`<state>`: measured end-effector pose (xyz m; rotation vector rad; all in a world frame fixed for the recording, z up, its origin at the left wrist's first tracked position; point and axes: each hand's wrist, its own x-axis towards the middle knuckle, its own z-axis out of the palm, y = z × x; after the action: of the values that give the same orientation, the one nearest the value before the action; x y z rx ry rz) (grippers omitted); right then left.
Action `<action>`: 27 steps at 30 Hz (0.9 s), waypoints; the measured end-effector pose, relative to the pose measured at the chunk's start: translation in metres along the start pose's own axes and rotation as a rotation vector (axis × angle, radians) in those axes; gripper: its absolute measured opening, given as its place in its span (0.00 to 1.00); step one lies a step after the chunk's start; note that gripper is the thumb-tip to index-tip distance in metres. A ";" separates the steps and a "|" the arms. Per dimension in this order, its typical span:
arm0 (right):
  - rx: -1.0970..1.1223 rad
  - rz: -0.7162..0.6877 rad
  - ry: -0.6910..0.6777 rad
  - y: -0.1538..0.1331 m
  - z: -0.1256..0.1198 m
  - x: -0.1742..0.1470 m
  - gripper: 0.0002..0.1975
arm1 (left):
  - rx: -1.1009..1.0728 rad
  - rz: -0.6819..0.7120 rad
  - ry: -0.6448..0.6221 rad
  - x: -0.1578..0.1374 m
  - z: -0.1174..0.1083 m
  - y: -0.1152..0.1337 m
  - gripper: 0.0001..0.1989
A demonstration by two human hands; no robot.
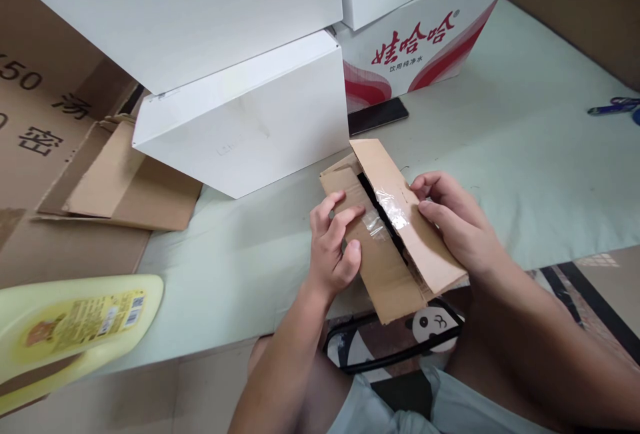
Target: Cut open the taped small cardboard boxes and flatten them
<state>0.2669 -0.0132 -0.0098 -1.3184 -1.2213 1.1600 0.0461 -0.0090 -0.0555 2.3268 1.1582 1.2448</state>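
A small brown cardboard box (395, 274) is tilted at the table's front edge, partly over my lap. Its two top flaps stand apart, with a dark gap between them and the right flap lifted higher. Clear tape (393, 206) clings to both flaps, wrinkled and split along the gap. My left hand (334, 244) holds the left side, with fingertips on the left flap and the thumb near its edge. My right hand (453, 217) grips the outer edge of the right flap, fingers curled. The inside of the box is too dark to make out.
White boxes (245, 121) are stacked at the back, by a red-and-white printed carton (415, 47). A black phone (380, 116) lies before it. Large brown cartons (50, 154) stand left, near a yellow bottle (100, 327). A blue-purple item (613, 107) lies far right.
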 end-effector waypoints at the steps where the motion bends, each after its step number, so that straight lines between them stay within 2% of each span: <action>1: -0.002 -0.002 0.001 0.000 0.000 0.000 0.08 | 0.006 0.002 -0.003 0.000 0.000 0.000 0.21; 21: -0.029 0.018 0.016 0.001 -0.001 -0.003 0.06 | 0.048 -0.008 -0.028 0.000 -0.002 0.002 0.22; 27: -0.028 -0.016 0.005 0.000 0.000 -0.002 0.06 | -0.006 -0.005 -0.018 0.000 -0.003 0.003 0.21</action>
<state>0.2671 -0.0151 -0.0101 -1.3301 -1.2463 1.1311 0.0456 -0.0108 -0.0524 2.3248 1.1520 1.2216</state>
